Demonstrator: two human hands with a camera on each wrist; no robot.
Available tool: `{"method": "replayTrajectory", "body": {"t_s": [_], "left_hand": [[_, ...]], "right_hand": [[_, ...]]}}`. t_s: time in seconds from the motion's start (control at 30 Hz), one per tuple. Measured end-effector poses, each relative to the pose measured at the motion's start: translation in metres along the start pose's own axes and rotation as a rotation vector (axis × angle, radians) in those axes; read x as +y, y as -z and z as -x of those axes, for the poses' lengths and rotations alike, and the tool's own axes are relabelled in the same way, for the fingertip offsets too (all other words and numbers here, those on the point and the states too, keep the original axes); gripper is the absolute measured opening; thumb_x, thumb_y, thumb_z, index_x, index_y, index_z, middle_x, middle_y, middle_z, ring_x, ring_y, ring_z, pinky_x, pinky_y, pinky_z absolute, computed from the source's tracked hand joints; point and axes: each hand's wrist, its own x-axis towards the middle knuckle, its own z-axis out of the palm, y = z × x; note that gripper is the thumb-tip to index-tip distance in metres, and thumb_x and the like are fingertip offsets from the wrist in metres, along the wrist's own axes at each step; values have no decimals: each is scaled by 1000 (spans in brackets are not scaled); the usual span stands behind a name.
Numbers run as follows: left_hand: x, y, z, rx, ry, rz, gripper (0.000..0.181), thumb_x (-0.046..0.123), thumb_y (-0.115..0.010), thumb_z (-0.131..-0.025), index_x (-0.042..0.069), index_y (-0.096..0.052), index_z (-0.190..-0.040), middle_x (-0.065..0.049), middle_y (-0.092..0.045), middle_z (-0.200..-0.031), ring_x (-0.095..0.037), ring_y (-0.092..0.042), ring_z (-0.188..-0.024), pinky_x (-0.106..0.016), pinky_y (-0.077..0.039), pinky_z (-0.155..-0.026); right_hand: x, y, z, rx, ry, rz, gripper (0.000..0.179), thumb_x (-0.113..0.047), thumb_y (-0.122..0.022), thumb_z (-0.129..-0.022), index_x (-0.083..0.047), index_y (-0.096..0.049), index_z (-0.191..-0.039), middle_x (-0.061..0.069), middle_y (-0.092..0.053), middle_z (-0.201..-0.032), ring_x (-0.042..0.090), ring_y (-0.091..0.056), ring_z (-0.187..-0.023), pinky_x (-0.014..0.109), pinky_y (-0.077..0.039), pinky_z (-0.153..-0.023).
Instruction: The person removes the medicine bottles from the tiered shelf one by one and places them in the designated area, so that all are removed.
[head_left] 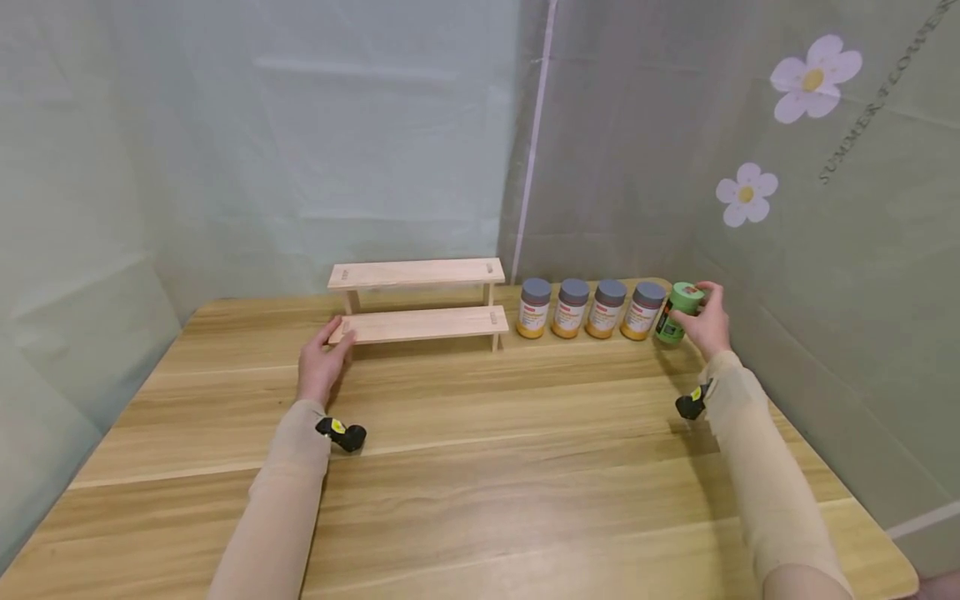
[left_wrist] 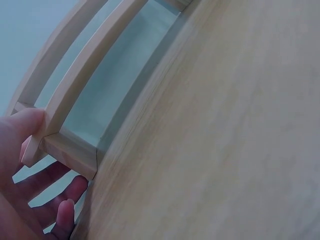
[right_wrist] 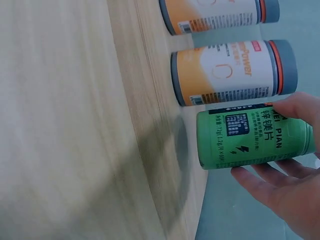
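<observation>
A two-tier wooden shelf (head_left: 420, 325) stands toward the back of the table. At the left end of its lower board my left hand (head_left: 321, 367) grips it, the thumb (left_wrist: 31, 120) on the board and the other fingers around the end by the leg (left_wrist: 75, 155). On the far right, my right hand (head_left: 708, 323) holds a green supplement bottle (head_left: 671, 321), thumb on one side and fingers on the other. In the right wrist view the green bottle (right_wrist: 245, 137) casts a shadow on the table beside its base.
Several white-and-orange supplement bottles (head_left: 568, 310) with grey lids stand in a row between the shelf and the green bottle. The wooden table (head_left: 480, 467) reaches back to a hanging curtain (head_left: 337, 150). A flower-printed curtain (head_left: 847, 275) runs along the right edge.
</observation>
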Motion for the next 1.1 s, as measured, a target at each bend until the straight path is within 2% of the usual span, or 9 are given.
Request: {"method": "replayTrajectory", "body": {"t_s": [0.33,0.67,0.93,1.1], "left_hand": [[-1,1,0,-8,-2,-21,60,44,-58,-94,26,-39,-148,0,-27,-160,-26,-19,-151,-43,-16,-125],[1,3,0,-12,-10,-32,61,46,-57,-94,25,-38,-149,-1,-26,-161,-28,-19,-151,-44,-17,-125],[0,3,-3,-2,-33,-57,61,45,-57,-95,23,-40,-148,-4,-28,-160,-30,-22,-150,-45,-19,-124],[0,3,-2,-1,-35,-68,59,43,-58,-94,24,-41,-148,-3,-30,-159,-28,-24,-149,-43,-21,-124]], "right_hand": [[11,-3,-16,-58,-29,12,74,-5,-61,-90,-8,-14,-147,36,-33,-148,50,-38,-134,61,-37,-110],[10,-5,-18,-92,-25,-18,76,-2,-60,-91,-10,-9,-147,39,-29,-148,52,-36,-136,60,-34,-112],[9,-7,-14,-78,-24,-9,81,1,-60,-88,-10,-8,-148,39,-28,-149,53,-36,-135,61,-34,-113],[7,-4,-11,-58,-17,-41,90,3,-62,-86,-13,-1,-151,34,-21,-154,52,-29,-140,60,-28,-116]]}}
